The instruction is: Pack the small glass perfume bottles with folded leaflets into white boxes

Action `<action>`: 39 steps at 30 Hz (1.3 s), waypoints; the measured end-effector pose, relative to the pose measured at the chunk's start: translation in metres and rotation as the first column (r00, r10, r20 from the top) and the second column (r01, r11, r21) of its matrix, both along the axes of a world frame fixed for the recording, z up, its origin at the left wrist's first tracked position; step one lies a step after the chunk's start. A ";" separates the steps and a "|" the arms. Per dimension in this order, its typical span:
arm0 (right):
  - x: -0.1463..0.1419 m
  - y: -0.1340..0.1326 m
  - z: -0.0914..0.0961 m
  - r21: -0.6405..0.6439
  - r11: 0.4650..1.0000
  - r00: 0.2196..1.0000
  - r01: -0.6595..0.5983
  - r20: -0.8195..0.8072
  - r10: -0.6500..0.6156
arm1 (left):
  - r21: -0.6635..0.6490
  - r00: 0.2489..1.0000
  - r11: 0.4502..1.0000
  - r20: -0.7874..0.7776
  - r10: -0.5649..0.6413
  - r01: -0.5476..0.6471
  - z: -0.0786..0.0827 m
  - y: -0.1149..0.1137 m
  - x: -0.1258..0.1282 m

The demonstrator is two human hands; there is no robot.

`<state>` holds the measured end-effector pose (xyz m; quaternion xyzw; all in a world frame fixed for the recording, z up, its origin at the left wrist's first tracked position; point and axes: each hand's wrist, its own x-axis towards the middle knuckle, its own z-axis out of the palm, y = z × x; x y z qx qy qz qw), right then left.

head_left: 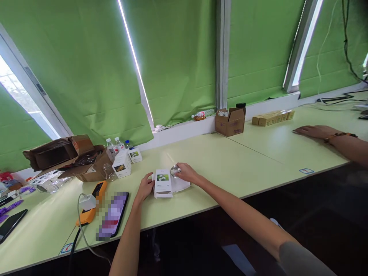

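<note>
A white box (pixel 163 188) with a picture of white flowers lies on the table in front of me, with open flaps at its near end. My left hand (pixel 145 186) grips the box's left edge with curled fingers. Just right of the box, my right hand (pixel 186 172) is closed on a small shiny silver object (pixel 174 171), whose exact kind I cannot make out. A white sheet (pixel 182 185) lies under my right hand and reaches behind the box.
Left are a phone (pixel 114 214), an orange power strip (pixel 92 203), more white boxes (pixel 122 164), bottles (pixel 110 147) and an opened carton (pixel 94 165). Farther right stand a small carton (pixel 230 122) and yellowish boxes (pixel 273 117). Another person's hand (pixel 312 131) rests on the table.
</note>
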<state>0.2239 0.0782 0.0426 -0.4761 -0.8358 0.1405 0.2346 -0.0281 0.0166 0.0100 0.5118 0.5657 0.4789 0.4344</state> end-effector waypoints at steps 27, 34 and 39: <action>0.014 0.064 -0.009 -0.056 0.987 0.987 0.153 -0.040 -0.156 | 0.145 0.937 0.950 -0.179 0.301 -0.277 -0.008 0.010 -0.015; 0.035 0.065 -0.014 -0.041 0.995 0.990 0.096 -0.099 -0.100 | 0.175 0.842 0.880 -0.259 0.474 -0.442 -0.006 0.010 -0.021; 0.045 0.059 -0.019 -0.074 0.997 0.975 0.035 -0.219 -0.051 | 0.191 0.764 0.800 -0.240 0.600 -0.568 -0.010 0.016 -0.024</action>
